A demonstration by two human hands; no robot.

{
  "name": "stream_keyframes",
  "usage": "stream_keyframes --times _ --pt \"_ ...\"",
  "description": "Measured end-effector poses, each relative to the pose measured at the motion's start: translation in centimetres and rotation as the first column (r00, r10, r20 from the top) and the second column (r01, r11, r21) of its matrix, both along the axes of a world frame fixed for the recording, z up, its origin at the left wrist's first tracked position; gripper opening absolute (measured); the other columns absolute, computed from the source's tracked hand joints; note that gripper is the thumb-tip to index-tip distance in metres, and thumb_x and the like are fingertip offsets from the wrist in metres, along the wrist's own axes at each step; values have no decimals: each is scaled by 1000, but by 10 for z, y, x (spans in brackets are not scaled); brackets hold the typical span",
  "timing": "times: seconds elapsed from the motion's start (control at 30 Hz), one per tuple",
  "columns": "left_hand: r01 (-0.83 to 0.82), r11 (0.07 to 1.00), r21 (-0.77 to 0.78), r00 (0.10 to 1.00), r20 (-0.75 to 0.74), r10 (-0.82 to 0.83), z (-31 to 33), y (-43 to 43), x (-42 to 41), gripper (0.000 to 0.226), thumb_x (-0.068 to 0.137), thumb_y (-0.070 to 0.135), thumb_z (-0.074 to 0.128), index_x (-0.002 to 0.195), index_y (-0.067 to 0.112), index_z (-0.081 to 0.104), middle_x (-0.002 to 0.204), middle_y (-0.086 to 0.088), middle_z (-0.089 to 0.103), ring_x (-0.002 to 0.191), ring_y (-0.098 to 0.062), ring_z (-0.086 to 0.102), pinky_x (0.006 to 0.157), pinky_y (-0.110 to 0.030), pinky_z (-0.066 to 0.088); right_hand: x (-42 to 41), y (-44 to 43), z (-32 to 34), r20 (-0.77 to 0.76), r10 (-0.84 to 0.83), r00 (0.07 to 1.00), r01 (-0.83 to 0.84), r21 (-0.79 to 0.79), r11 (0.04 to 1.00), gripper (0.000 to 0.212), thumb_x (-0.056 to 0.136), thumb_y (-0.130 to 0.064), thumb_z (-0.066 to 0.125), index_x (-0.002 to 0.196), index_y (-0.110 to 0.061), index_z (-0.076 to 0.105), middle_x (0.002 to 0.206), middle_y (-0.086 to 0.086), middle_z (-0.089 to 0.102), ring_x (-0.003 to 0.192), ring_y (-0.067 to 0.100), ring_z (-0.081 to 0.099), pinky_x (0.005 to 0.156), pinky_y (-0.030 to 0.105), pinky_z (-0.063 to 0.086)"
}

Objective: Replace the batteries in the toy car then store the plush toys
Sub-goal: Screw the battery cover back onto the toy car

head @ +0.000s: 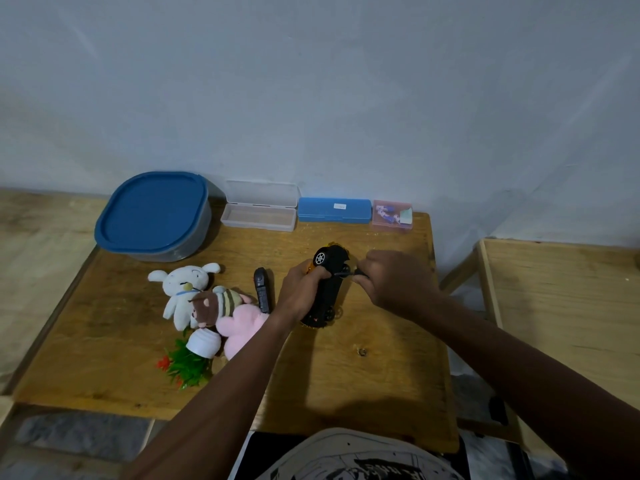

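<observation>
The car (329, 292) is gripped on its side by the left hand (298, 293), right of the table's (381, 362) middle. A dark tool (346, 271) is pinched against its underside by the right hand (394, 282). Plushes (213, 303) are heaped at the table's left.

Single head-worn wide-angle view. The camera looks forward and steeply down from above the near edge of the wooden table (346, 375), which lies close, within arm's reach. The wall (346, 81) fills the upper half of the frame. The left hand (299, 289) and right hand (398, 282) meet near centre, their forearms entering from the bottom edge.
</observation>
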State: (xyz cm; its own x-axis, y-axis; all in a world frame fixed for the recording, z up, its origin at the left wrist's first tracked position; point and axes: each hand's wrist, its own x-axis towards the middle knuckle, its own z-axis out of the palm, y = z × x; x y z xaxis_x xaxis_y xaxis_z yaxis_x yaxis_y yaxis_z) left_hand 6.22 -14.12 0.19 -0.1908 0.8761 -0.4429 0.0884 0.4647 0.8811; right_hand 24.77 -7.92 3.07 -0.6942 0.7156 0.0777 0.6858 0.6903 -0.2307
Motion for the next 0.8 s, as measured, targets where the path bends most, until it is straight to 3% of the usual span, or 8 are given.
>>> stream_keyframes --times 0.1,0.2,0.3,0.4,0.5,0.6,0.67,0.8 --pt "6 1000 12 1000 0 -6 2 -1 -1 19 94 25 54 108 16 64 100 -20 71 92 -39 68 75 -43 55 -3 0 -3 -14 -67 998 65 -126 990 35 98 -41 51 80 -14 65 64 -4 53 55 13 49 49 26 35" --pt "17 1000 24 1000 -2 -17 3 -1 -2 18 94 25 54 108 19 64 100 -19 70 93 -38 68 79 -48 56 -4 -2 -10 -154 -171 973 118 -307 944 36 96 -38 56 73 -12 65 55 -1 54 46 14 48 46 31 38" --pt "37 999 28 999 -11 -37 3 -1 -3 20 94 28 54 109 21 64 101 -16 70 93 -35 68 82 -47 56 -5 -3 -13 -181 -236 955 156 -371 915 37 95 -36 58 67 -12 61 51 0 49 43 13 41 45 32 36" --pt "76 997 8 997 -12 -76 0 -2 -4 23 96 29 52 115 22 62 103 -14 70 94 -32 67 80 -42 54 -6 -1 -8 -156 -225 962 153 -374 915 30 93 -33 61 72 -11 61 57 1 51 49 13 44 48 30 36" --pt "84 996 -10 996 7 -84 -2 -2 -5 26 97 29 50 119 20 60 105 -15 69 95 -32 66 75 -37 52 -3 -2 1 -170 -157 973 82 -384 920 20 83 -25 72 92 -17 56 81 0 58 72 14 55 59 30 49" --pt "65 998 -22 998 10 -65 1 1 -6 26 98 28 49 120 18 59 105 -15 68 94 -31 66 73 -34 51 -3 -4 5 -193 -110 975 49 -293 955 23 81 -17 72 96 -23 55 87 -3 54 75 13 53 61 28 51" --pt "60 998 -16 998 3 -60 2 3 -6 26 98 29 50 119 18 59 105 -14 68 95 -30 66 74 -35 51 -1 -2 9 -132 -80 988 58 -162 985 14 87 -25 68 99 -22 61 85 -3 56 72 13 52 61 29 50" --pt "72 997 4 997 -13 -72 2 4 -7 26 94 33 53 116 23 62 103 -12 70 94 -30 67 78 -39 54 3 1 7 6 53 999 -54 86 995 22 93 -36 59 99 -16 66 79 -3 56 68 11 45 55 27 37"
